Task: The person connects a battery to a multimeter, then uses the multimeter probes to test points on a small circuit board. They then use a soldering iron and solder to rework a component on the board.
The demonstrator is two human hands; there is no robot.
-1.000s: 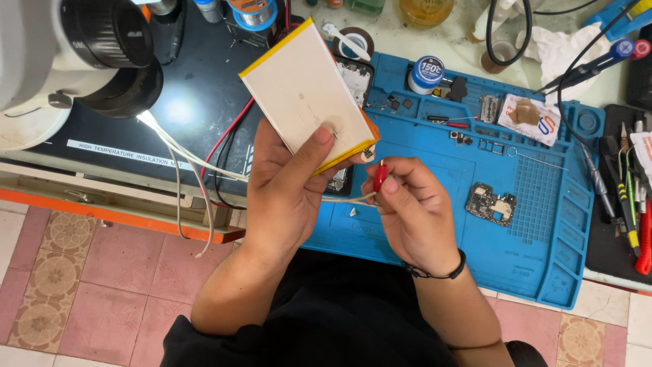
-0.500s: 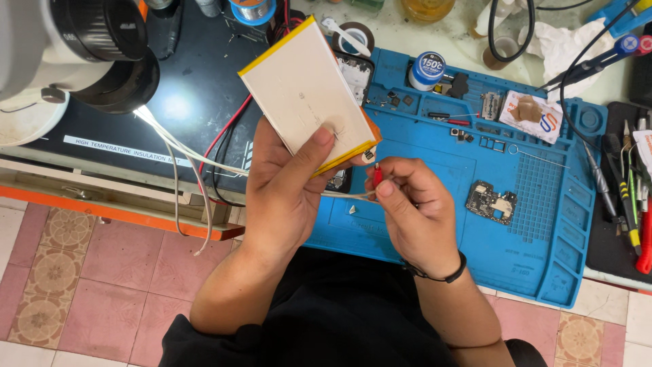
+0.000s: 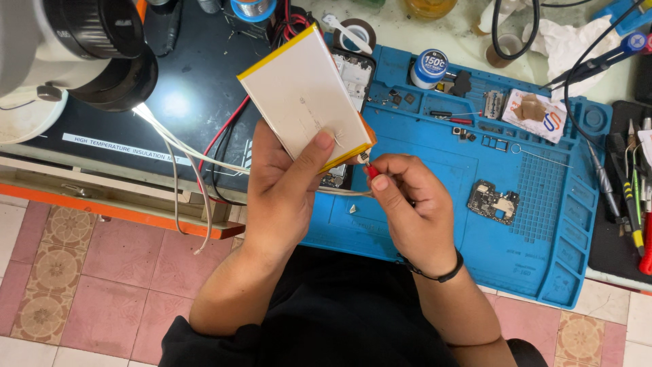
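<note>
Left hand [image 3: 285, 187]: grips the flat pouch battery [image 3: 305, 95], thumb pressed on its face, above the blue mat's left edge.
Right hand [image 3: 407, 204]: fingertips pinch the red wire end [image 3: 371, 172] at the battery's lower corner.
Blue mat [image 3: 421, 231]: carries a small circuit board [image 3: 494, 202] to its right.

Pinkish patterned floor tiles [image 3: 81, 272] lie below an orange-edged, perhaps wooden, workbench [image 3: 102, 197].

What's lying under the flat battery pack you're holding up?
Under the flat battery pack, an opened phone shows on the blue work mat, with red and black wires beside it. The pack and left hand cover the rest.
</note>
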